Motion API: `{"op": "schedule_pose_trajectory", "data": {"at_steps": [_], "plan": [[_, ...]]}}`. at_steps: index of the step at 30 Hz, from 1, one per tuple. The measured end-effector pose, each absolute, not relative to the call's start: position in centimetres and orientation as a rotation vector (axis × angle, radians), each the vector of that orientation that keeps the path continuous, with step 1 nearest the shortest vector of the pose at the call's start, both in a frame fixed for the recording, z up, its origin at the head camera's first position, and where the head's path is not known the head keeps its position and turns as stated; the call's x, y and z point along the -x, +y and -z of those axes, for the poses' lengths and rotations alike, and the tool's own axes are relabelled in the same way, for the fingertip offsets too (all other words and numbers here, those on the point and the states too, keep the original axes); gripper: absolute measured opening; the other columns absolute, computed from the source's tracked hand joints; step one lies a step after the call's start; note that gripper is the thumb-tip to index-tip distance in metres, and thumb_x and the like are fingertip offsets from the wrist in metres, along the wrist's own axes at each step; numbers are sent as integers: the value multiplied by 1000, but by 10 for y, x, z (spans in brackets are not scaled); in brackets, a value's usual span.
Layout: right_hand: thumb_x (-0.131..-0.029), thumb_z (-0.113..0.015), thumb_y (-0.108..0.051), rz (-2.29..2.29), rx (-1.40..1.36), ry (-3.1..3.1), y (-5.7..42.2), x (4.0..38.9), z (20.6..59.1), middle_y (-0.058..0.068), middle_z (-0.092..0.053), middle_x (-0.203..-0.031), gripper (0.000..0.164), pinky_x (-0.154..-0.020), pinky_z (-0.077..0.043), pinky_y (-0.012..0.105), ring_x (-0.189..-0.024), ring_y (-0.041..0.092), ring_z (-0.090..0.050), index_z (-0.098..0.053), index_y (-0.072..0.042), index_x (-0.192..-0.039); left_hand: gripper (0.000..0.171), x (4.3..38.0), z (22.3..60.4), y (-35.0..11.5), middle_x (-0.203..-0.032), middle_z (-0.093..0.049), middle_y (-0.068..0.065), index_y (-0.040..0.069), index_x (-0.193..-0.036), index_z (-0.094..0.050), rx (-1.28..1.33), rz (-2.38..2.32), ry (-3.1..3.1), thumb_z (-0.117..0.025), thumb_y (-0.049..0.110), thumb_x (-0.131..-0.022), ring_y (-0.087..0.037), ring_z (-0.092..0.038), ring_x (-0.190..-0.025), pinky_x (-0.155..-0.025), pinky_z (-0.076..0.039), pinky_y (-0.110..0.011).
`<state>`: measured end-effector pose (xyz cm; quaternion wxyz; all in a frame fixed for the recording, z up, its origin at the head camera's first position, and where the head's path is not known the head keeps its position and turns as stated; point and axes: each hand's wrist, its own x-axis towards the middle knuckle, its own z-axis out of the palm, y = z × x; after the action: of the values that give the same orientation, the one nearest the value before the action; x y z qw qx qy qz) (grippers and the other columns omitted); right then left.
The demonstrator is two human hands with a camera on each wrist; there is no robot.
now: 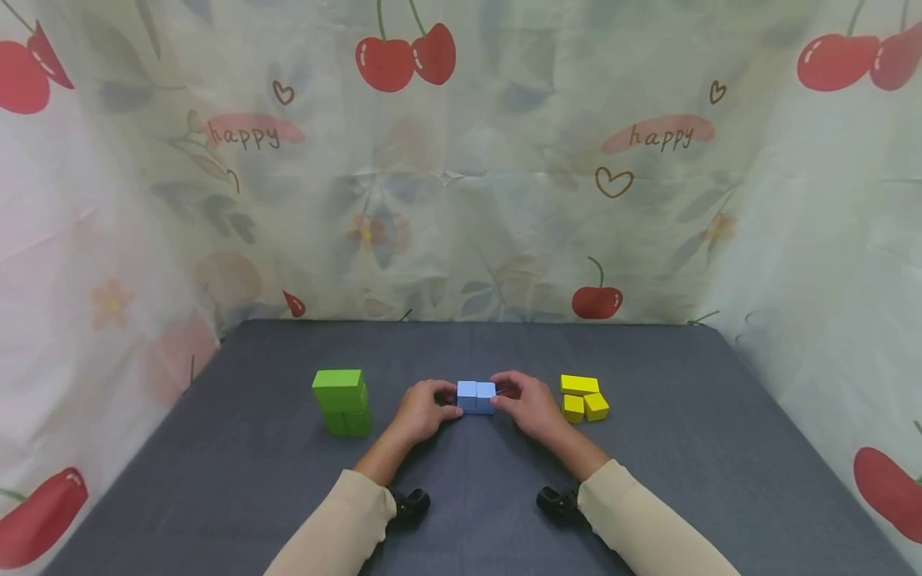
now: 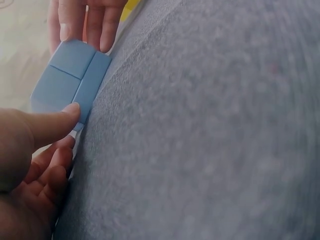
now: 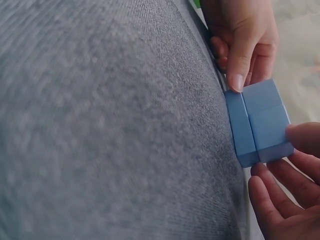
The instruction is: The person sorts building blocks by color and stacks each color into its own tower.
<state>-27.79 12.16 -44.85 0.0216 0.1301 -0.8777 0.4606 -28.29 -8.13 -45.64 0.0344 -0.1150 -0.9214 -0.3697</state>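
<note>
Between the two hands in the middle of the table stands a small blue stack: two blue cubes point(image 1: 467, 390) side by side on a long blue block point(image 3: 240, 130). My left hand point(image 1: 425, 410) holds the stack's left end, its thumb against the long block beside the seam, other fingers partly hidden behind. At the right end my right hand point(image 1: 529, 404) pinches the upper right blue cube point(image 3: 270, 127), thumb on its near edge and fingers along the end face. Both wrist views show the cubes lying close against each other, with thin seams between the pieces.
Left of the hands stands a taller stack of green blocks point(image 1: 338, 390). To the right, close by the right wrist, lie a long yellow block point(image 1: 579, 385) and two yellow cubes point(image 1: 573, 409). A dark grey cloth point(image 1: 468, 512) covers the table; a printed curtain point(image 1: 461, 200) hangs behind.
</note>
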Motion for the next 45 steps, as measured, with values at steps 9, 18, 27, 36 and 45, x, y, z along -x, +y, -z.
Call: {"op": "schedule_pose_trajectory", "data": {"at_steps": [9, 18, 27, 36, 45], "plan": [[-77, -65, -22, -1417, -377, -2721, 120, 278, 448, -6, -59, -95, 31, -75, -46, 30, -83, 11, -55, -58, -16, -107, 31, 284, 457, -81, -80, -59, 2, 11, -95, -64, 358, 1162, -2817, -73, 22, -68, -14, -52, -76, -72, -40, -31], [-78, -65, -19, -1435, -416, -2689, 120, 277, 449, -2, -59, -97, 30, -75, -46, 32, -83, 13, -57, -58, -14, -107, 30, 284, 459, -81, -80, -59, 2, 10, -95, -64, 358, 1211, -2806, -74, 19, -68, -10, -51, -67, -64, -42, -28], [-78, -65, -20, -1448, -373, -2714, 120, 279, 451, -3, -59, -97, 32, -75, -46, 31, -83, 12, -57, -57, -13, -108, 31, 284, 460, -81, -79, -58, 4, 11, -96, -64, 349, 1203, -2813, -73, 20, -68, -9, -51, -68, -64, -42, -27], [-78, -65, -22, -1483, -374, -2727, 122, 277, 451, 0, -57, -105, 38, -74, -47, 32, -87, 13, -57, -54, -13, -113, 36, 279, 458, -80, -81, -60, 1, 10, -102, -62, 310, 1226, -2808, -73, 20, -69, -11, -53, -70, -65, -43, -29], [-77, -66, -22, -1471, -357, -2702, 132, 268, 448, -2, -58, -103, 39, -73, -47, 30, -87, 11, -57, -54, -15, -113, 38, 264, 448, -89, -78, -56, -5, 6, -104, -59, 223, 1415, -2737, -72, 14, -70, -12, -55, -58, -52, -46, -26]]}}
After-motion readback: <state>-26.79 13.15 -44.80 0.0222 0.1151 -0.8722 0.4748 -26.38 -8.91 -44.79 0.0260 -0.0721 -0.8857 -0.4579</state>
